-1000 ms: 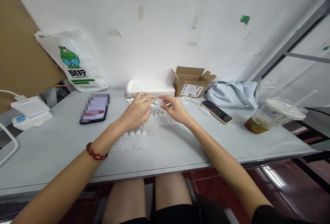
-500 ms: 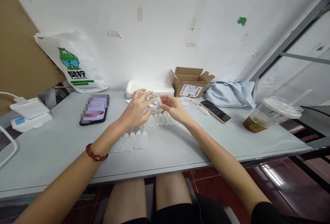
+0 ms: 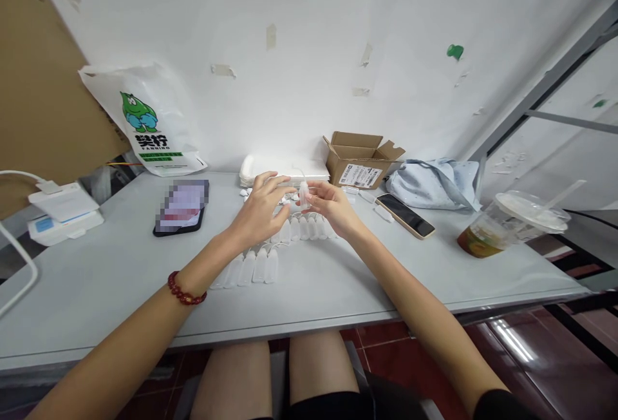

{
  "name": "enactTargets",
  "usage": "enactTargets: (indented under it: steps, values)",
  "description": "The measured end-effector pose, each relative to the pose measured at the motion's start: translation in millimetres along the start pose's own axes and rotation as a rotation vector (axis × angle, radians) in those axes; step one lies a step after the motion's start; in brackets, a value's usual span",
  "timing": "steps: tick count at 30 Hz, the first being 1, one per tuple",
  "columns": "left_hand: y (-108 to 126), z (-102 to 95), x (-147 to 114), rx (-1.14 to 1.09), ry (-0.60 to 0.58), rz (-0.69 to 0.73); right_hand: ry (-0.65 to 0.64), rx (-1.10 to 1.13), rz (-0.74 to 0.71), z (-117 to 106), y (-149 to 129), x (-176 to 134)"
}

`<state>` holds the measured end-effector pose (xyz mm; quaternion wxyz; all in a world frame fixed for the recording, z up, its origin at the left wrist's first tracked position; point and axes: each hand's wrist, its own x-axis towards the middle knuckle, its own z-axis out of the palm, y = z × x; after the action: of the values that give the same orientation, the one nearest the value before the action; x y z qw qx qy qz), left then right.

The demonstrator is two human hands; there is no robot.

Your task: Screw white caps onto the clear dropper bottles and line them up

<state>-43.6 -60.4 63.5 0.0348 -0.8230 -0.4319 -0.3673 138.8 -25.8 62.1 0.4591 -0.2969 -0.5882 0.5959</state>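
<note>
A white plastic bag (image 3: 145,124) with a green cartoon stood near the desk's (image 3: 333,291) back left corner. A white charger (image 3: 60,201) sat by the left edge, a phone (image 3: 181,207) beyond it. A pale blue cloth bag (image 3: 429,183) filled the back right corner, near a second phone (image 3: 406,216); a lidded drink cup (image 3: 485,239) stood near the right edge.

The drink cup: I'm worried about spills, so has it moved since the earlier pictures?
No: the drink cup keeps its place on the table, just right of the dark-screened phone.

Small translucent bottle (image 3: 304,195), upright
</note>
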Motion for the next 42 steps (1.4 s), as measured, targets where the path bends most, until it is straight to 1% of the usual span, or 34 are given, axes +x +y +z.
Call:
enactTargets:
  steps: [2, 5, 8, 12, 19, 22, 24, 27, 29, 33, 38, 42]
  values:
    - [0.6, 1.3, 0.0, -0.022, 0.027, 0.001, -0.013, -0.007, -0.003, 1.3, -1.0, -1.2]
    - [1.7, 2.1, -0.2, -0.037, 0.025, 0.044, -0.024, 0.014, 0.004, 4.3, -2.5, -3.4]
    - [2.4, 2.4, -0.6, -0.034, 0.028, 0.077, -0.018, 0.082, 0.023, 7.1, -2.6, -4.6]
    - [2.2, 3.5, -0.6, -0.011, 0.070, 0.123, -0.011, 0.161, 0.066, 9.5, -0.9, -4.9]
    - [0.5, 3.3, 0.9, -0.026, 0.107, 0.161, -0.094, 0.234, 0.123, 9.2, -2.1, -5.9]
    - [0.5, 2.6, 0.8, -0.054, 0.108, 0.166, -0.131, 0.184, 0.131, 8.9, -2.6, -6.1]
    - [1.4, 2.2, 0.4, -0.058, 0.088, 0.168, -0.131, 0.078, 0.108, 9.1, -2.4, -6.1]
    - [3.3, 1.7, 0.0, -0.043, 0.043, 0.178, -0.063, -0.124, 0.035, 10.4, -2.5, -6.0]
    - [3.9, 1.2, 0.2, -0.035, 0.029, 0.177, -0.022, -0.194, 0.009, 11.6, -3.7, -6.5]
    - [3.1, -0.2, 1.0, -0.031, 0.032, 0.172, -0.041, -0.178, 0.037, 12.7, -8.5, -8.9]
    - [3.3, -2.0, 1.7, -0.039, 0.028, 0.199, -0.131, -0.098, 0.078, 9.1, -11.0, -9.7]
    - [5.0, -3.8, 2.5, -0.045, 0.025, 0.208, -0.208, -0.110, 0.108, 5.2, -12.9, -8.2]
